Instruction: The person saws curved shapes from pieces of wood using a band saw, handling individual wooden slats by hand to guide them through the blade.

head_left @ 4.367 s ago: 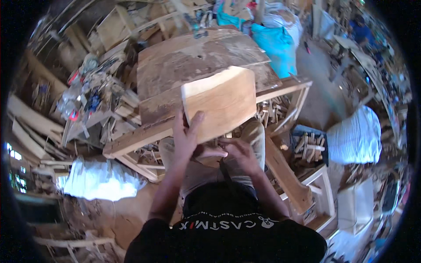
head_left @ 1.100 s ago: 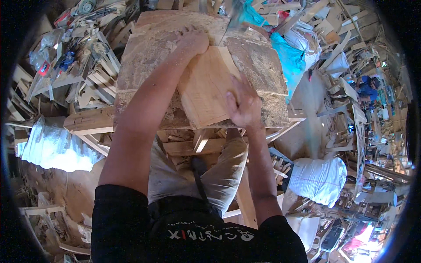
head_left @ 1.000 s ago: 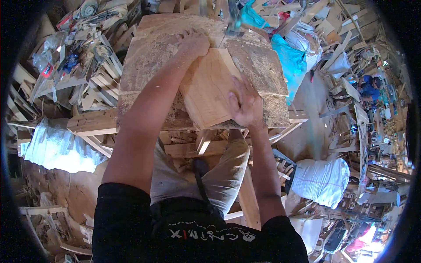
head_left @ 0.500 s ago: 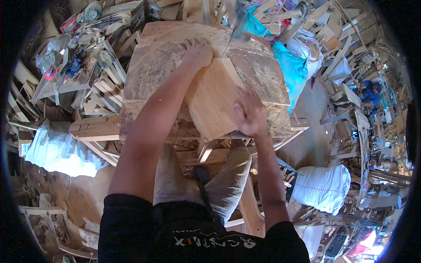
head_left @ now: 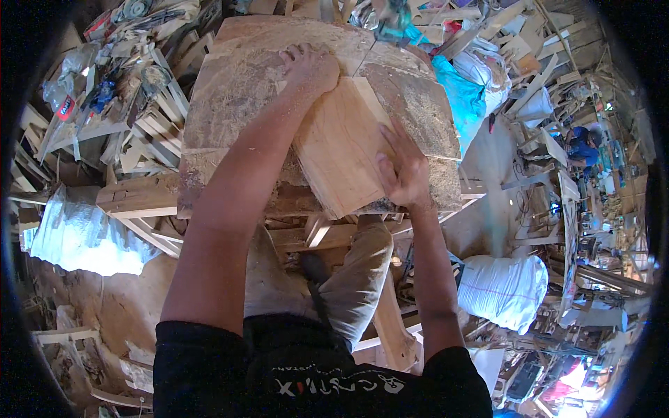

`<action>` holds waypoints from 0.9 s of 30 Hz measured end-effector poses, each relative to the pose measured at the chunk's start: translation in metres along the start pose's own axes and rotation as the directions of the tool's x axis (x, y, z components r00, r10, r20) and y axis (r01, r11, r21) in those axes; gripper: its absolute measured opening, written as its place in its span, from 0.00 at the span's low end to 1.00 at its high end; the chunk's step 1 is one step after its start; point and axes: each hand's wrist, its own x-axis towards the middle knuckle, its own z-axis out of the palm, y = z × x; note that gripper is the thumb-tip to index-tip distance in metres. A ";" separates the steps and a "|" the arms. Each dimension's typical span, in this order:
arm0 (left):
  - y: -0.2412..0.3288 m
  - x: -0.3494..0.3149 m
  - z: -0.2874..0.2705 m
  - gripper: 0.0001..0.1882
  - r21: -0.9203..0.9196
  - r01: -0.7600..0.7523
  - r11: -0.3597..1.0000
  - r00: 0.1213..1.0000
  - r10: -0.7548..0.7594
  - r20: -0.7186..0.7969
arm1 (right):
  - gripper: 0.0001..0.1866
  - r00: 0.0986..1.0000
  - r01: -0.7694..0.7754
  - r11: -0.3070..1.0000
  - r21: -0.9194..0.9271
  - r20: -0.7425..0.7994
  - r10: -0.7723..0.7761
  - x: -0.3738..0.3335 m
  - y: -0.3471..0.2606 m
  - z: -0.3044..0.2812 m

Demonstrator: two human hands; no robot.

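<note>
Head view: board (head_left: 343, 148) on table (head_left: 233, 90).
Left hand (head_left: 313, 70): fingers (head_left: 296, 56) splayed over table; right hand (head_left: 410, 174): fingers parted, touching board.

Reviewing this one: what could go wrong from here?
The left hand lies near what looks like a thin saw blade, so a slip might bring it into contact. Sawdust on the table might let the board slide unevenly. The right hand sits at the board's right edge, so uneven pressure might skew it.
</note>
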 end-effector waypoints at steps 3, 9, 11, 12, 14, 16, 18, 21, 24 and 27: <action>0.002 -0.001 0.005 0.28 -0.049 0.022 0.999 0.998 -0.025 -0.051 | 0.27 1.000 -0.008 1.000 0.025 0.024 0.007 0.001 0.002 -0.004; -0.003 0.005 0.016 0.30 0.028 -0.030 0.999 0.994 0.033 -0.105 | 0.28 0.999 0.026 0.999 0.035 0.018 -0.027 0.000 0.010 -0.006; -0.007 0.002 0.022 0.30 0.007 -0.056 0.998 0.974 0.056 -0.221 | 0.28 0.999 0.030 0.999 0.027 0.015 -0.031 0.001 0.010 -0.005; -0.007 0.002 0.023 0.30 0.030 -0.056 0.998 0.975 0.061 -0.212 | 0.28 0.999 0.034 0.999 0.023 0.014 -0.035 0.002 0.009 -0.005; -0.005 0.004 0.020 0.30 0.071 -0.060 0.996 0.978 0.073 -0.197 | 0.28 0.999 0.034 0.999 0.015 0.011 -0.034 0.003 0.009 -0.006; 0.000 0.004 0.015 0.29 0.052 -0.068 0.996 0.984 0.076 -0.162 | 0.28 1.000 0.023 1.000 0.007 0.004 -0.023 0.002 0.009 -0.007; -0.001 0.007 0.016 0.28 0.033 -0.068 0.997 0.986 0.072 -0.151 | 0.27 1.000 0.027 1.000 0.010 0.003 -0.027 0.003 0.011 -0.005; -0.001 0.009 0.016 0.28 0.007 -0.066 0.998 0.984 0.067 -0.163 | 0.27 1.000 0.011 1.000 0.001 0.009 -0.011 0.004 0.009 -0.005; 0.001 0.009 0.017 0.27 0.006 -0.054 0.999 0.982 0.054 -0.183 | 0.27 1.000 0.012 1.000 -0.007 0.014 -0.012 0.005 0.008 -0.005; 0.002 0.007 0.010 0.27 0.007 -0.044 0.999 0.986 0.044 -0.159 | 0.27 1.000 0.006 1.000 -0.008 0.020 -0.006 0.004 0.010 -0.003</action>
